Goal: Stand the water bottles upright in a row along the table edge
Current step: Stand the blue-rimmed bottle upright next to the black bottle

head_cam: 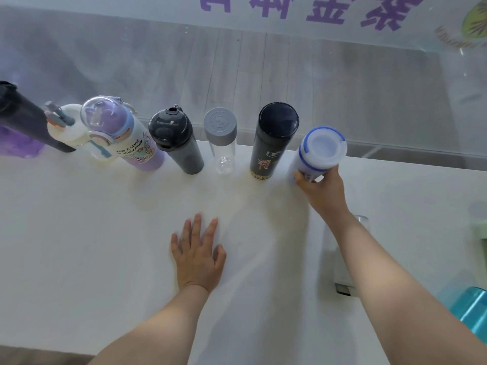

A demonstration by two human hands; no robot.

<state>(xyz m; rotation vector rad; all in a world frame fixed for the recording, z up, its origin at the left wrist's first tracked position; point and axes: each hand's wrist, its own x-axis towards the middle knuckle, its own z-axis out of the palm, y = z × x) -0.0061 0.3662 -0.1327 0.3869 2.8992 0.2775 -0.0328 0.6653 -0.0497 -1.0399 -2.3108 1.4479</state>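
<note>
Several bottles stand upright in a row along the far edge of the white table (105, 233). From the left: a dark bottle (23, 119), a white one (69, 130), a purple cartoon bottle (123, 135), a grey shaker (176, 143), a clear bottle with a grey cap (221, 140) and a black flask (274, 140). At the row's right end my right hand (321, 191) grips a white bottle with blue rings (319, 151), which stands upright. Fingers spread, my left hand (199, 256) rests flat on the table, holding nothing.
A white bottle (342, 259) lies on the table, partly hidden under my right forearm. A teal bottle (471, 309) lies at the right edge, with a pale green object (479, 230) above it. Beyond the far edge is a glass wall with purple lettering and a wooden floor.
</note>
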